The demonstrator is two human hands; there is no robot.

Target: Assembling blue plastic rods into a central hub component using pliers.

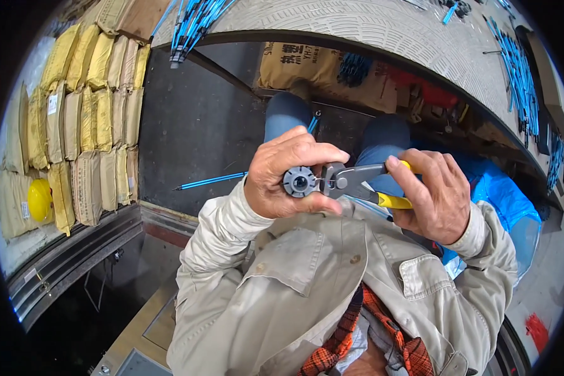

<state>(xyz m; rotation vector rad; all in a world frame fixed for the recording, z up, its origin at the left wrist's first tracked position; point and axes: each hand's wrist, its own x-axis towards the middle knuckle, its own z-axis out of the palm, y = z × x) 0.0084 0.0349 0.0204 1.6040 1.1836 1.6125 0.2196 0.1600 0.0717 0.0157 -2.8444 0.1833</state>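
In front of my chest, my left hand (263,169) grips a round black part (299,182) with a slotted rim and a dark hole in its centre. Its fingers and thumb curl round the part's side. My right hand (442,197) is closed on nippers (358,178) with grey metal arms and yellow handle grips. The nippers' jaws meet the right edge of the black part, between my left thumb and forefinger. A thin wire seems to show at the jaws, too small to make out surely. A blue cable (216,180) with a dark tip extends left from behind my left hand.
Ahead curves a patterned metal bench (332,22), with blue cable bundles (197,28) at its left and more blue cables (523,81) at right. Stacked sacks (88,125) and a yellow hard hat (39,199) are at left. Blue plastic sheeting (504,194) lies beside my right arm.
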